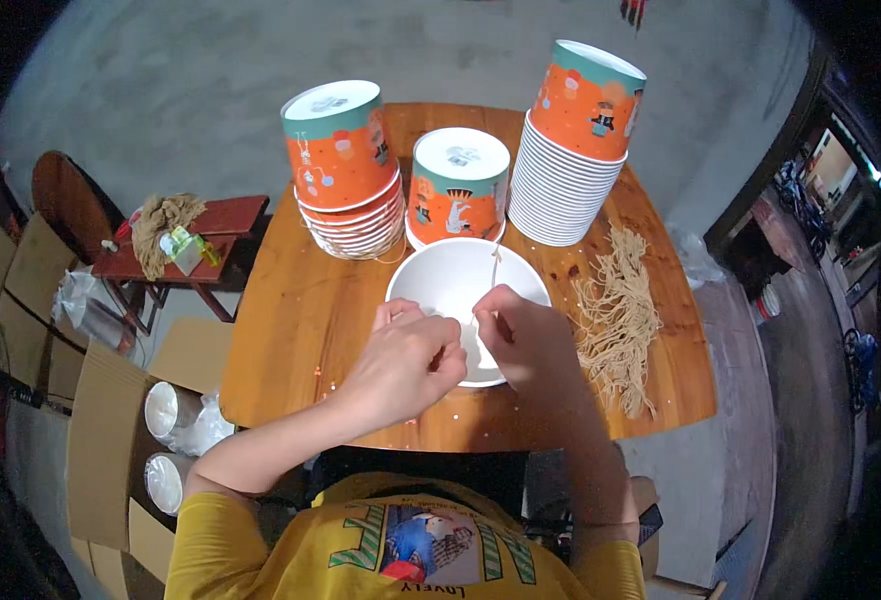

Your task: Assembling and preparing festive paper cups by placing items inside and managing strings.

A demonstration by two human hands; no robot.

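A white paper bucket (pixel 431 270) stands mouth up near the middle of the wooden table, close to me. Above its opening, my right hand (pixel 526 340) pinches a thin tan string (pixel 496 262), whose end sticks up past the fingers. My left hand (pixel 413 350) is closed over the bucket's left side, fingers curled; what it grips, if anything, is hidden. To the right lies a loose bundle of tan strings (pixel 619 320).
Behind the bucket stand upturned orange-and-green buckets: a left stack (pixel 346 150) with strings about its lower rims, a single-looking middle one (pixel 459 190), and a tall right stack (pixel 571 150). A cardboard box (pixel 111 440) with wrapped white tubs sits left, near a red bench (pixel 231 220).
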